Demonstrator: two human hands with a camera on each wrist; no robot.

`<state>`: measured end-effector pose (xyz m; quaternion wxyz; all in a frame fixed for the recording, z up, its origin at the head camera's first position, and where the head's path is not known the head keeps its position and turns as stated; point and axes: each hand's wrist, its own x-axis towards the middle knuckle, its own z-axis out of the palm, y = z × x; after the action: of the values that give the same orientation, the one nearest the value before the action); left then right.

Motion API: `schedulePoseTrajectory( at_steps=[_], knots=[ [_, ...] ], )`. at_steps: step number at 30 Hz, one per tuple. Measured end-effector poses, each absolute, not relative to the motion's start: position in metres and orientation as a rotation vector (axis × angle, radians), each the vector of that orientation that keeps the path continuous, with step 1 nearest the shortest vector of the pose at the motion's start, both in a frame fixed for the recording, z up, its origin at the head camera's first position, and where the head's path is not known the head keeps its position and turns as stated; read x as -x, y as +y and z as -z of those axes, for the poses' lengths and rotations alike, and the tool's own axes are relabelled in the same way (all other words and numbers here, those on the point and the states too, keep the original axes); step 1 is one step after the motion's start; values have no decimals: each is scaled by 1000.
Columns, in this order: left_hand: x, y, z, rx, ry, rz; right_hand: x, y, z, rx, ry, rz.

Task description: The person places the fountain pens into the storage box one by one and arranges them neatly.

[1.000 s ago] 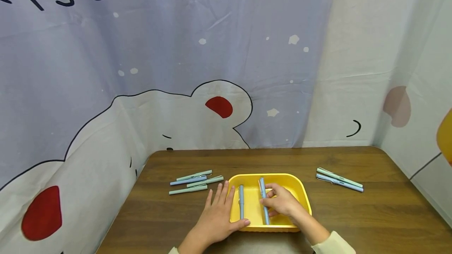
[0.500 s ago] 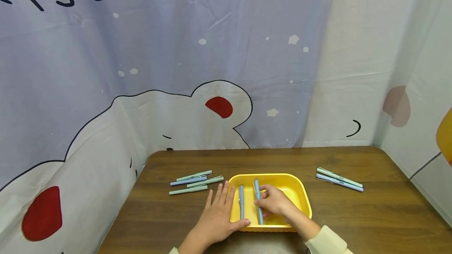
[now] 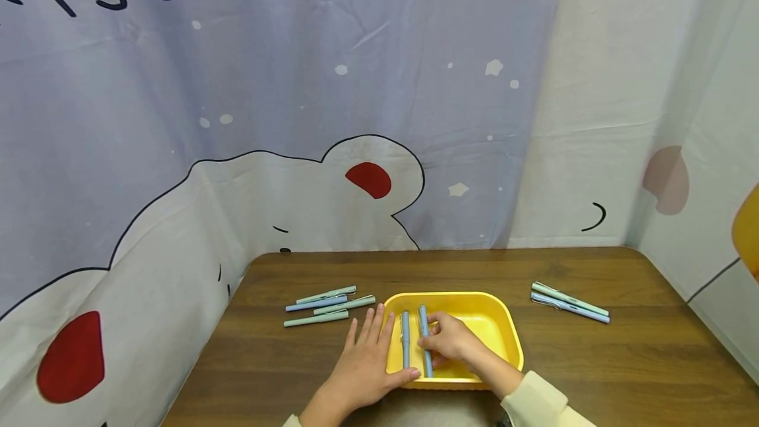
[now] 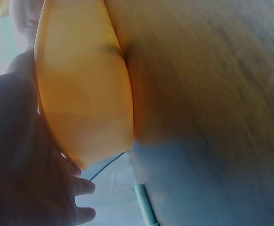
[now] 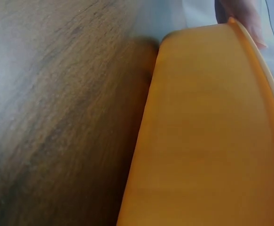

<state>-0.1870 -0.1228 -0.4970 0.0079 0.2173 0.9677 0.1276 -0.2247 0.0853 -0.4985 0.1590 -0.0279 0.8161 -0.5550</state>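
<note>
In the head view a yellow tray (image 3: 474,384) stands on the wooden table. My left hand (image 3: 364,364) rests on the tray's left rim, fingers straight and spread, thumb over the front edge. Just right of it a blue pen (image 3: 406,341) lies lengthwise inside the tray. My right hand (image 3: 450,341) reaches over the tray and pinches a second blue pen (image 3: 424,325), nearly parallel to the first with a narrow gap between them. Part of that pen is hidden by the fingers. The left wrist view shows the tray's outer wall (image 4: 85,84) beside the left hand (image 4: 24,150).
Left of the tray lie several pens, green pens (image 3: 317,319) and a blue pen (image 3: 317,303). On the right a green pen (image 3: 569,298) and a blue pen (image 3: 578,309) lie side by side. A printed curtain (image 3: 379,97) hangs behind the table (image 3: 646,348).
My right hand has moved left inside the tray with its blue pen, bringing it closer to the other one and straighter. The left hand has stayed on the rim.
</note>
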Motion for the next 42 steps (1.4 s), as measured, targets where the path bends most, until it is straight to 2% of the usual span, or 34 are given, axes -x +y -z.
schedulePoseTrajectory(
  at_steps=[42],
  knots=[
    [187,-123,496,-688,3023,-386,224,66,497,175,2468,1326]
  ],
)
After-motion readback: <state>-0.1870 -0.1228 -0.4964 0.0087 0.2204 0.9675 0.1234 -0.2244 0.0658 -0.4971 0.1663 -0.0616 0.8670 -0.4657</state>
